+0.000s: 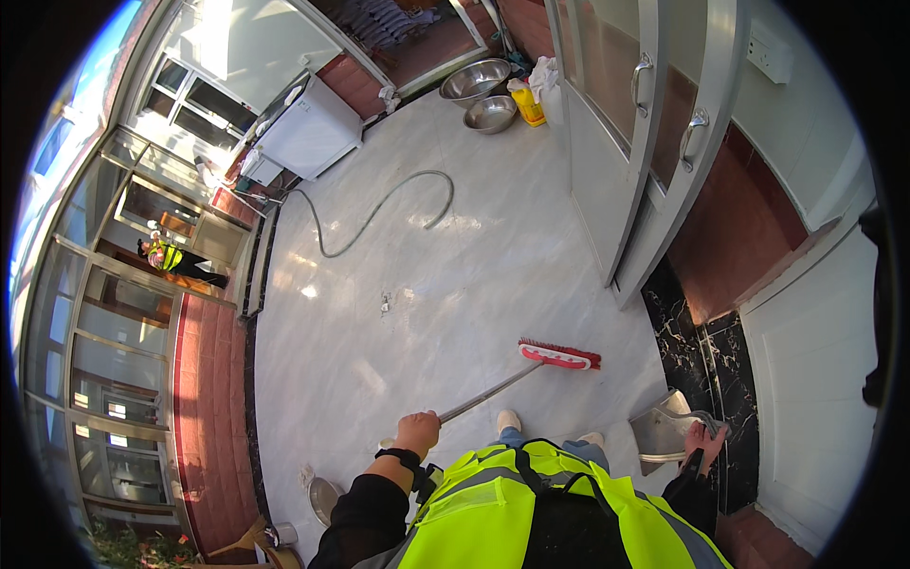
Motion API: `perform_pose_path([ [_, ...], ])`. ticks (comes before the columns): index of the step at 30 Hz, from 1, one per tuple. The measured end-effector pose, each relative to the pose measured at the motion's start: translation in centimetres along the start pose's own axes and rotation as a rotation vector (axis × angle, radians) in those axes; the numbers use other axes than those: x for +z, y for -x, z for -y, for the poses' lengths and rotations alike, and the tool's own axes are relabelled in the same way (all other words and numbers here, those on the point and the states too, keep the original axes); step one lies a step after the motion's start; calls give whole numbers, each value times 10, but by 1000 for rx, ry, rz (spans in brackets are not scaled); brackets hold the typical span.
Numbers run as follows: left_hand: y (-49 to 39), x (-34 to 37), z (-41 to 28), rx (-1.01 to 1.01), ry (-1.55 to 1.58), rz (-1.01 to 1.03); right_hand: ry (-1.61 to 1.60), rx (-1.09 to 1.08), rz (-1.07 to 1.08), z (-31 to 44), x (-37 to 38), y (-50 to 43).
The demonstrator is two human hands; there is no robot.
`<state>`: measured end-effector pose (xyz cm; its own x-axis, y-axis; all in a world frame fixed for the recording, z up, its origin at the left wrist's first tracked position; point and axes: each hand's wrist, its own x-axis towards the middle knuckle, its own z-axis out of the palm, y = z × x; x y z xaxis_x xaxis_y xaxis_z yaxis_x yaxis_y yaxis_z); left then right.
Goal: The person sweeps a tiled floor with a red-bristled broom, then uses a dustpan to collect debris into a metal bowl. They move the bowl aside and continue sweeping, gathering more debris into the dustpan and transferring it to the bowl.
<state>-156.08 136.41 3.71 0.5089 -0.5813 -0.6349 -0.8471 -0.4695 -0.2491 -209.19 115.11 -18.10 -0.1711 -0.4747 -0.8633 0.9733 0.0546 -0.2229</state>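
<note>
My left hand (418, 432) is closed around the metal handle of a push broom (559, 355). The broom's red and white head, with red bristles, rests on the pale marble-look floor in front of my feet. At the lower right, my right hand (704, 442) grips the upper end of a grey metal dustpan (655, 431), beside the black marbled door step. Small dark marks and a pale bit lie around a spot on the floor (385, 304) left of the broom head.
A grey hose (355, 235) curves across the floor. Beyond stand a white chest freezer (309, 128), metal basins (490, 114) and a yellow jug (527, 107). Sliding doors (604, 156) are at right. A metal bowl (325, 500) sits at lower left. Another person (174, 257) stands at far left.
</note>
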Motion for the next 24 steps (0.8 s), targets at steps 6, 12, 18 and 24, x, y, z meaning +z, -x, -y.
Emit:
perform_pose_path([
  [6, 5, -4, 25, 26, 75, -43, 40, -38, 5, -9, -38, -15],
  [12, 9, 10, 87, -31, 197, -30, 436, -201, 130, -10, -86, 14],
  [18, 20, 69, 189, -87, 365, -157, 944, -630, 93, -67, -20, 81],
  [24, 38, 120, 282, -228, 521, -171, 798, -560, 119, -141, 60, 138],
])
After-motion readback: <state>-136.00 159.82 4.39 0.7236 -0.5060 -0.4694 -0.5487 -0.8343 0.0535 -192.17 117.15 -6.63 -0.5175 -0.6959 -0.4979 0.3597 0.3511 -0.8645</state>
